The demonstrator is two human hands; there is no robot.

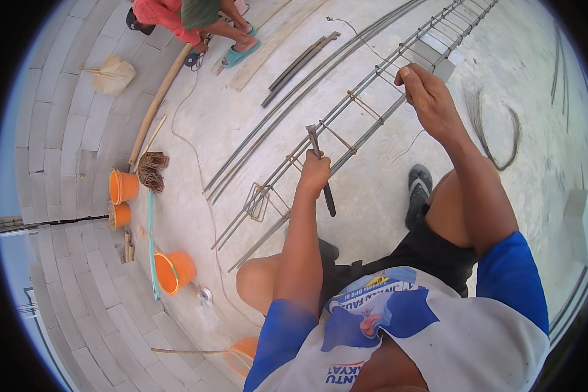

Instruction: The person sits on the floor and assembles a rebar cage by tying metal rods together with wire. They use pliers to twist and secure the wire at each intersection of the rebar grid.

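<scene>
My left hand (315,171) is closed round a pair of pincers (312,136), their metal head pointing up and away and a dark handle sticking out below the fist. Beneath this hand runs a long rebar cage (353,149), steel bars joined by square stirrups, stretching from near my knees to the far right. My right hand (424,98) is raised over the cage's farther part. Its fingers are curled with the tips together; whatever they hold, if anything, is too small to name. A loose stirrup (258,202) leans at the cage's near end.
Loose rebar (281,108) lies left of the cage, and a wire bundle (513,130) lies on the right. Orange buckets (176,273) and stacked stirrups (152,171) stand by the block wall (65,150). A cord (193,147) crosses the floor. Another person (206,26) bends at the far left.
</scene>
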